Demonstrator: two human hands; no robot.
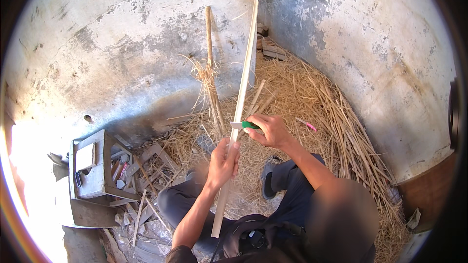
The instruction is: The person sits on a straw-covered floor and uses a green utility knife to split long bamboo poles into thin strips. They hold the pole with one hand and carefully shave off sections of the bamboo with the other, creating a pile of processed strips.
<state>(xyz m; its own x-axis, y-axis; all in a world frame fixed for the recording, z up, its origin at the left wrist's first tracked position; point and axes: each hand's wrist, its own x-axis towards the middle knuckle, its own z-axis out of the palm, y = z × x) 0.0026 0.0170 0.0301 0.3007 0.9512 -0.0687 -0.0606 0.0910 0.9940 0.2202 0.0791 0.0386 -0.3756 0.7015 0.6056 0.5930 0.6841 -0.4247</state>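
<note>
A long, pale strip of wood or bamboo (246, 73) slants upward from my lap toward the wall corner. My left hand (223, 163) is closed around its lower half, with the thumb along its face. Just above that grip, my right hand (272, 130) holds a knife with a green handle (250, 125). The knife's blade lies across the strip and seems to touch it. Most of the handle is hidden inside my right fingers. The strip's lower end rests near my lap, between my bent legs.
Straw-like shavings (287, 80) cover the floor ahead, with long thin stalks (348, 134) piled along the right wall. A pole (209, 34) wrapped in shavings leans against the left wall. A pink tool (308, 125) lies on the shavings. At left stands a worn wooden stool (100, 185) beside scraps.
</note>
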